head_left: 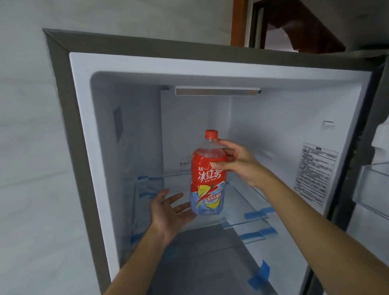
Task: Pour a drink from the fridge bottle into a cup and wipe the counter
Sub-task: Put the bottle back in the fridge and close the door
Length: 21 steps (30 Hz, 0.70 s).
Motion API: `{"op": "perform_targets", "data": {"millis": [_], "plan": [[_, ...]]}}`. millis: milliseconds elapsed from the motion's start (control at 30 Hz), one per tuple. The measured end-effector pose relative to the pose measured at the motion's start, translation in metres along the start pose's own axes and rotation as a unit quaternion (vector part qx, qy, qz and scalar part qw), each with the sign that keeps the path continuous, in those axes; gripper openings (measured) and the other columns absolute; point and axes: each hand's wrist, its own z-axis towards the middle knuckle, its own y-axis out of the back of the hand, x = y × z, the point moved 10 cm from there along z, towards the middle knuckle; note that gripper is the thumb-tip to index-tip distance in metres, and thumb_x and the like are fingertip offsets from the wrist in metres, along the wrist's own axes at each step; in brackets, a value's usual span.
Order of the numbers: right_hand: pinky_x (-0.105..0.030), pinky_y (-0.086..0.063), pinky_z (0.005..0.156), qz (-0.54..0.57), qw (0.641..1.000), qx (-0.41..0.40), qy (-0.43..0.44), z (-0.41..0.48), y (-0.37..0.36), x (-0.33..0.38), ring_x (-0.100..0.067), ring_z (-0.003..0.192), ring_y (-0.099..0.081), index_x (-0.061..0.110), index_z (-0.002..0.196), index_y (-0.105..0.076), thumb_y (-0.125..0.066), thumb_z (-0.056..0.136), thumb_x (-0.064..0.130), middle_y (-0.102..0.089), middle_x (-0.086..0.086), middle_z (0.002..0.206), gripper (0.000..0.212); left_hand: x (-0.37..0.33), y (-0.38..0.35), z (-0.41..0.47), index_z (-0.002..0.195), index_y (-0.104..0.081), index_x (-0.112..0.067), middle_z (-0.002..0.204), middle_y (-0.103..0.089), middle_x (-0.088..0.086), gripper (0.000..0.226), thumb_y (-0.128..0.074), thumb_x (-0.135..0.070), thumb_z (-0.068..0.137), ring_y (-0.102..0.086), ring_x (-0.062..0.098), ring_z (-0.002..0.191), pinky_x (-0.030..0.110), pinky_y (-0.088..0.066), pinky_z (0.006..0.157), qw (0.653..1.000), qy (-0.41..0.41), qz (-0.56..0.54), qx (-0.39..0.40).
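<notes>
Head view: open fridge (pixel 86 155), glass shelf (pixel 244 222).
Ice tea bottle (pixel 206 176): capped, lifted off the shelf, inside the compartment.
Right hand (pixel 238 162): fingers clasp bottle's shoulder.
Left hand (pixel 170 211): fingers spread, palm under base.
Progress: fetching only; pouring, wiping remain; cup, counter unseen.

The bottle (pixel 206 176) has a red cap (pixel 211 134) and a red label with white letters; lower down the label turns light blue with yellow-green fruit and a red lightning shape. The fridge (pixel 141 128) is white inside with a grey frame. Blue tape strips (pixel 259 212) mark the glass shelves (pixel 239 204). The door frame (pixel 237 13) is orange-brown.
</notes>
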Motion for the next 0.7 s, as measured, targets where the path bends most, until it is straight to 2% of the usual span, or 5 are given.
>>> {"op": "perform_targets", "data": {"millis": [167, 333, 533, 700], "plan": [[-0.029, -0.059, 0.076, 0.008, 1.000, 0.021, -0.009, 0.036, 0.005, -0.029, -0.012, 0.101, -0.065, 0.030, 0.118, -0.057, -0.078, 0.073, -0.005, -0.067, 0.003, 0.113, 0.061, -0.009, 0.007, 0.024, 0.118, -0.056, -0.003, 0.129, -0.054, 0.035, 0.045, -0.044, -0.039, 0.095, -0.058, 0.048, 0.110, 0.047, -0.051, 0.075, 0.998, -0.033, 0.019, -0.041], [-0.024, -0.059, 0.070, 0.004, 0.999, 0.037, -0.004, 0.059, 0.008, -0.051, -0.006, 0.090, -0.070, 0.025, 0.118, -0.059, -0.078, 0.072, -0.009, -0.069, 0.005, 0.106, 0.060, -0.010, 0.008, 0.046, 0.127, -0.055, -0.003, 0.131, -0.054, 0.033, 0.051, -0.044, -0.042, 0.095, -0.055, 0.051, 0.117, 0.052, -0.051, 0.082, 0.998, -0.043, 0.014, -0.052], [-0.029, -0.060, 0.077, 0.003, 0.999, 0.048, -0.006, 0.079, 0.011, -0.071, -0.012, 0.099, -0.069, 0.028, 0.118, -0.060, -0.081, 0.071, -0.004, -0.070, 0.004, 0.111, 0.060, -0.008, 0.004, 0.063, 0.130, -0.053, -0.003, 0.130, -0.055, 0.031, 0.052, -0.042, -0.042, 0.098, -0.056, 0.051, 0.115, 0.052, -0.052, 0.081, 0.997, -0.048, 0.021, -0.055], [-0.040, -0.059, 0.088, 0.003, 0.999, 0.046, 0.000, 0.091, 0.012, -0.079, -0.021, 0.109, -0.067, 0.026, 0.125, -0.060, -0.084, 0.069, 0.001, -0.070, -0.001, 0.118, 0.066, -0.012, 0.001, 0.073, 0.129, -0.054, -0.003, 0.129, -0.055, 0.032, 0.051, -0.043, -0.041, 0.097, -0.058, 0.049, 0.112, 0.052, -0.053, 0.082, 0.996, -0.058, 0.020, -0.059]]}}
